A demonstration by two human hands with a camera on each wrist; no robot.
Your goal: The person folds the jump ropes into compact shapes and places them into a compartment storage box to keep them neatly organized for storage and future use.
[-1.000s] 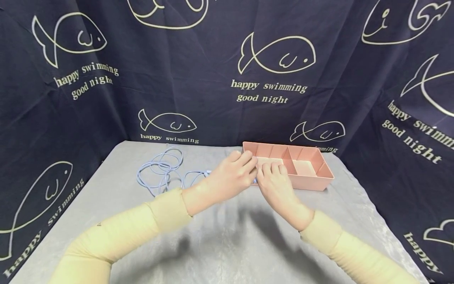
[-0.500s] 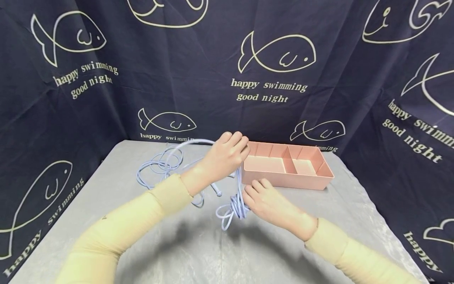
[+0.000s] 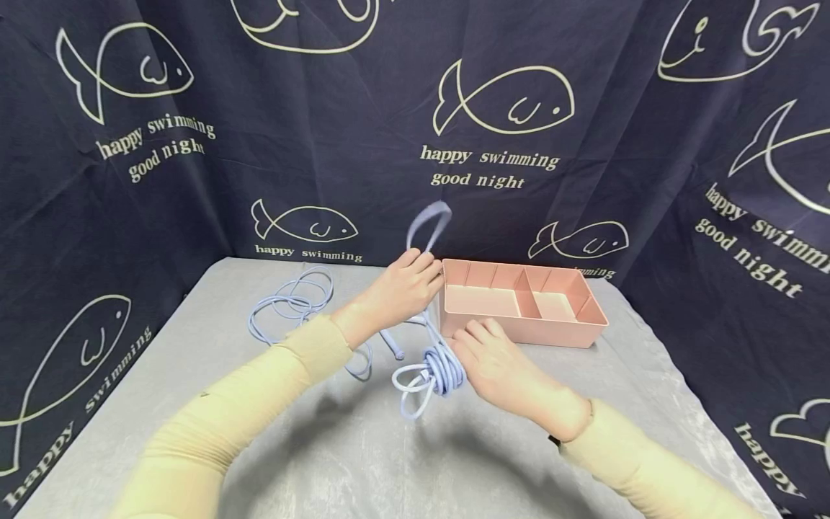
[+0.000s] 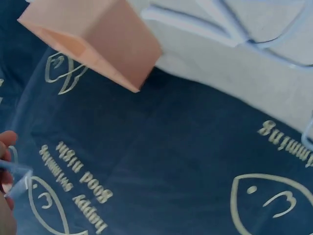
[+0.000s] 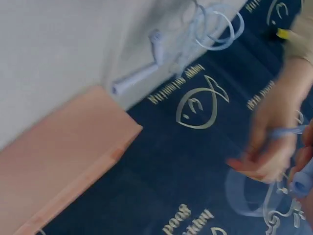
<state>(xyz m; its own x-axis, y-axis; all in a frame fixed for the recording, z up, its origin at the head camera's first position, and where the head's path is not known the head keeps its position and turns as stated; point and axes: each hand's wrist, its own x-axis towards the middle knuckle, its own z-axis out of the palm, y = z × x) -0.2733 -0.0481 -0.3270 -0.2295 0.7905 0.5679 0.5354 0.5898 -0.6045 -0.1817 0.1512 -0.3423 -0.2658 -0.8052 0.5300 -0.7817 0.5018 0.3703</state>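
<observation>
Left hand (image 3: 394, 292): centre of the head view, fingers bent and gripping the blue cord (image 3: 432, 333); in the left wrist view, its fingers show at the left edge around a pale strand.
Raised loop (image 3: 434, 209): stands up above those fingers, a little blurred, in front of the fish print.
Right hand (image 3: 496, 364): right of centre and lower in the head view, fingers curled, gripping the cord's bundled end; in the right wrist view a light blue tube end (image 5: 301, 185) shows in its grip at the right edge.
Wound bundle (image 3: 444, 371): just below centre, beside the right hand, with 2 small loops sticking out toward the lower left; strands climb from it to the left hand. Whether it touches the cloth, I cannot tell.
Loose handle (image 3: 392, 344): below the left hand, lying at a slant.
Second cord (image 3: 302, 314): loose loops spread over the left half of the table.
Pink tray (image 3: 558, 331): right of centre, behind the right hand, upright, 1 divider (image 3: 529, 294) making 2 compartments.
Sleeves (image 3: 259, 393): pale yellow, reaching in from the lower left and lower right.
Table cloth (image 3: 415, 476): grey, shadowed under both arms.
Curtain (image 3: 389, 158): dark blue, outlined fish and lettering filling the upper frame.
</observation>
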